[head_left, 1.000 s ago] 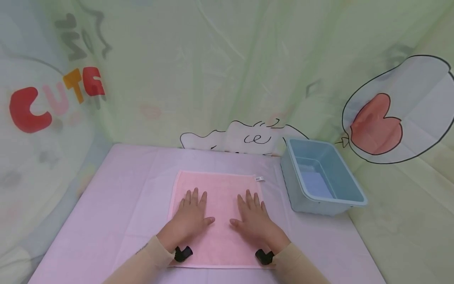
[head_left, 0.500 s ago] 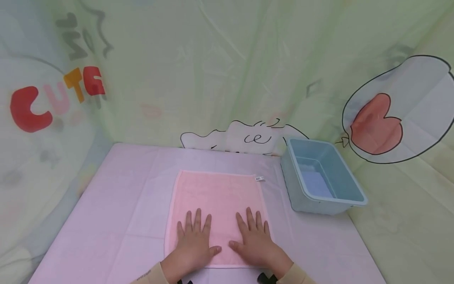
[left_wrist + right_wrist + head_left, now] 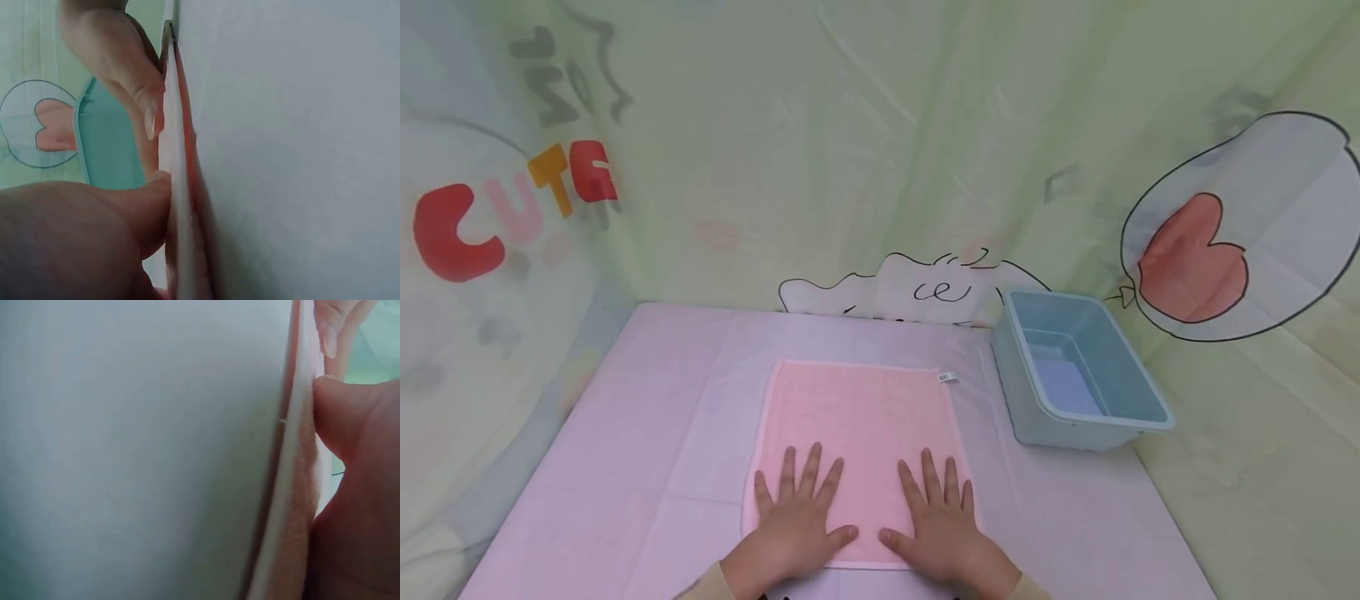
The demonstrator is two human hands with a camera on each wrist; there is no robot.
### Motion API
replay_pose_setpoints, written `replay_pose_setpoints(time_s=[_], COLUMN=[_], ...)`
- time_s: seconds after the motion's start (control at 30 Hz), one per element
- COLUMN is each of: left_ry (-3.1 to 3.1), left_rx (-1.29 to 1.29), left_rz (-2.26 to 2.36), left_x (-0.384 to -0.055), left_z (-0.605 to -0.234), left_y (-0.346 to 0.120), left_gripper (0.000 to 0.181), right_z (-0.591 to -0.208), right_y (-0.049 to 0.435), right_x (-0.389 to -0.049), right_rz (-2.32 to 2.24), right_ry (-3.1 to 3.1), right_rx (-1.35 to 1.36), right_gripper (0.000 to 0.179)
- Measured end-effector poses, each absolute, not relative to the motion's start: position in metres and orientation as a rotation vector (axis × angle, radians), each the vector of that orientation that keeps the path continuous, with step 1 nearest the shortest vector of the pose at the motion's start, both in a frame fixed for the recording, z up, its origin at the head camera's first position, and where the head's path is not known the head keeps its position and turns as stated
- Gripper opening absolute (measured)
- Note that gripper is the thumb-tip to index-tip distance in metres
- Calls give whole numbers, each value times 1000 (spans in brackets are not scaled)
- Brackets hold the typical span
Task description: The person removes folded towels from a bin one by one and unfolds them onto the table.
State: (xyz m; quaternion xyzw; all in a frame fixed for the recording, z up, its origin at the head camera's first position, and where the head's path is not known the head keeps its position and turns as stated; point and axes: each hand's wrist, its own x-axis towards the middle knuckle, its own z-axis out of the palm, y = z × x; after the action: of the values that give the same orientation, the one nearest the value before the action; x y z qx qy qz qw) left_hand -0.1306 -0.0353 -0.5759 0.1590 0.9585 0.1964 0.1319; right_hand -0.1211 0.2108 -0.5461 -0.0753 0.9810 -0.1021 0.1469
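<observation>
A pink towel (image 3: 865, 417) with a pale hem and a small white label (image 3: 947, 377) at its far right corner lies spread flat in the head view. On its near left part rests my left hand (image 3: 797, 525), fingers straight and spread. My right hand (image 3: 942, 527) lies the same way on the near right part, palm down, thumb pointing towards the left thumb. Both wrist views show the towel's near edge side-on, with the thumb of the left hand (image 3: 137, 212) and that of the right hand (image 3: 350, 412) touching its top.
A light blue plastic basin (image 3: 1093, 367) stands at the back right of the table, apart from the towel. The table (image 3: 625, 450) wears a pale purple cover. Printed curtains (image 3: 850, 150) close off the back and both sides.
Both hands have slid back over the towel towards its near edge, then moved slightly apart. Their fingers are more widely spread now. Basin and towel stay in about the same place.
</observation>
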Motion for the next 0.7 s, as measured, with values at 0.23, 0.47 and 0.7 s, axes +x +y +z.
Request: replay_pose_setpoints(time_s=[0.23,0.47,0.7], left_ry=[2734,2735,2725], left_rx=[510,533,559], left_rz=[578,567,569], left_x=[-131,-131,-128], left_z=[-569,-570,-570], left_y=[-46,-50,-55], left_gripper=[100,99,102], right_z=[-547,-550,-553], right_y=[214,216,217], right_x=[-113,-108,-104], right_rz=[-311,-299,-341], right_ry=[2808,2812,2797], right_rx=[-190,-184,-186], right_gripper=[112,113,112])
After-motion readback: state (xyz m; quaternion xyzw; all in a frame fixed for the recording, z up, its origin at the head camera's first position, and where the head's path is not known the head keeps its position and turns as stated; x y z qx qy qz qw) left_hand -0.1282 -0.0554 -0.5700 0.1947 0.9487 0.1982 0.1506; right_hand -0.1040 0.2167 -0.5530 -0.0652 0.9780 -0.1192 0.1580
